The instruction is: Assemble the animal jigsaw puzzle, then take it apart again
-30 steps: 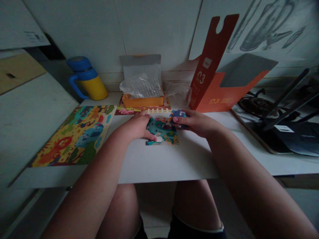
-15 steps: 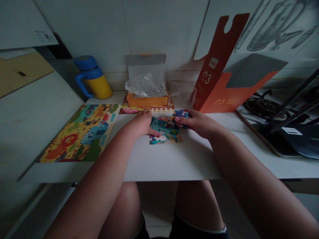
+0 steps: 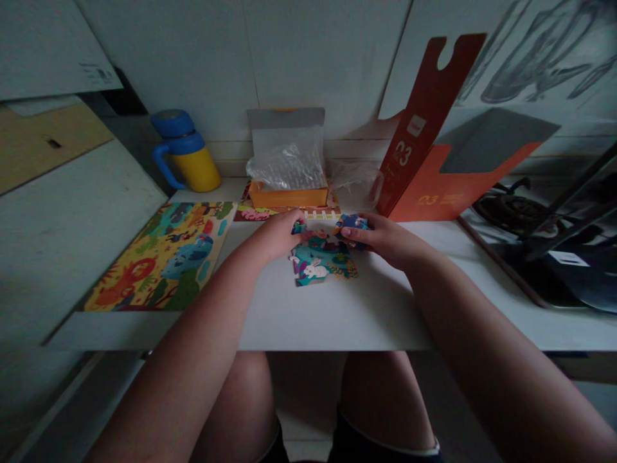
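Observation:
Partly joined jigsaw pieces (image 3: 322,257) with a teal scene and a white rabbit lie flat on the white tabletop between my hands. My left hand (image 3: 281,233) is at their upper left corner, its fingers and thumb closed around a small teal puzzle piece (image 3: 299,227) that is partly hidden. At the upper right, my right hand (image 3: 383,238) grips a small stack of blue puzzle pieces (image 3: 354,223), thumb on top. The rabbit piece sits slightly askew at the lower left, with a gap beside it.
A finished-looking animal picture board (image 3: 164,257) lies left. Behind stand a blue and yellow flask (image 3: 187,157), an open orange box (image 3: 289,197) with clear plastic wrap, and a tall orange carton (image 3: 429,186). A black gas stove (image 3: 535,257) is at the right.
My left hand has drawn back from the rabbit piece to the upper left corner, its thumb now closed on a teal piece. My right hand keeps the stack. The view has shifted slightly left.

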